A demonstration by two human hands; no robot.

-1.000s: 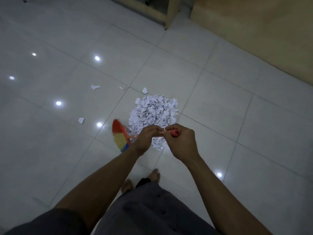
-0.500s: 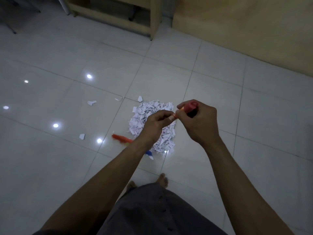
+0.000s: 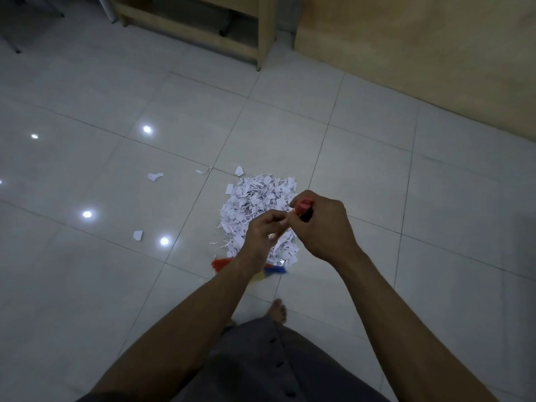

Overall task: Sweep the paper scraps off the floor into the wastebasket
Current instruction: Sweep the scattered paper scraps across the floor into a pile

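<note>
A heap of white paper scraps (image 3: pixel 255 198) lies on the pale tiled floor just ahead of my feet. Both hands hold a broom. My right hand (image 3: pixel 322 227) grips the red top end of the broom handle (image 3: pixel 303 205). My left hand (image 3: pixel 265 232) closes around the handle just below it. The broom's red, yellow and blue bristles (image 3: pixel 274 270) rest on the floor at the near edge of the heap, mostly hidden behind my left forearm. Three loose scraps (image 3: pixel 154 177) lie apart to the left of the heap. No wastebasket is in view.
A light wooden piece of furniture (image 3: pixel 262 33) stands on the floor at the back. A tan wall (image 3: pixel 420 53) runs along the right. My bare foot (image 3: pixel 279 310) is close behind the broom head. Ceiling lights reflect as bright spots on the tiles at left.
The broom head swung from the left of the heap to its near edge, under my hands. My hands shifted right and the view tilted up toward the furniture.
</note>
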